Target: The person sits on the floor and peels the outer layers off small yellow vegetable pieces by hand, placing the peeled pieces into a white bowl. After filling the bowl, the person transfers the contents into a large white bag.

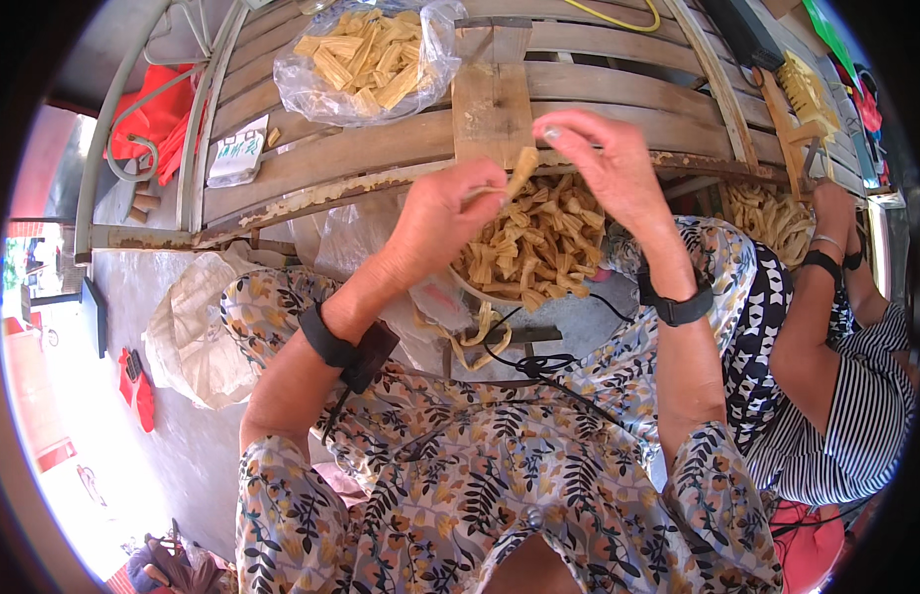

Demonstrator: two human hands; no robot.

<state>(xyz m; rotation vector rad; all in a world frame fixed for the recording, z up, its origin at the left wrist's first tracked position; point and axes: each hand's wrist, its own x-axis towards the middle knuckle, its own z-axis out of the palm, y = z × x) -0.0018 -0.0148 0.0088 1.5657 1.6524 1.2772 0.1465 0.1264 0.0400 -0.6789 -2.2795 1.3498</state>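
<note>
My left hand (456,204) is shut on a pale yellow, ribbed strip (524,167), which sticks up past the fingertips. Close by on the right, my right hand (605,152) is raised with its fingers bent in beside a wooden block; whether something is pinched in it is hidden. Below both hands, a round basin (467,284) holds a heap of small knotted yellow pieces (538,241). On the slatted wooden bench ahead, a clear plastic bag (296,89) lies open around folded yellow strips (367,56).
A wooden board (493,104) lies across the slats. At left is a small case (237,157) bearing writing. Black cords (542,364) hang over my lap. To the right, another person's hands (833,208) are near more pale strips (772,219). A whitish sack (196,334) lies at left.
</note>
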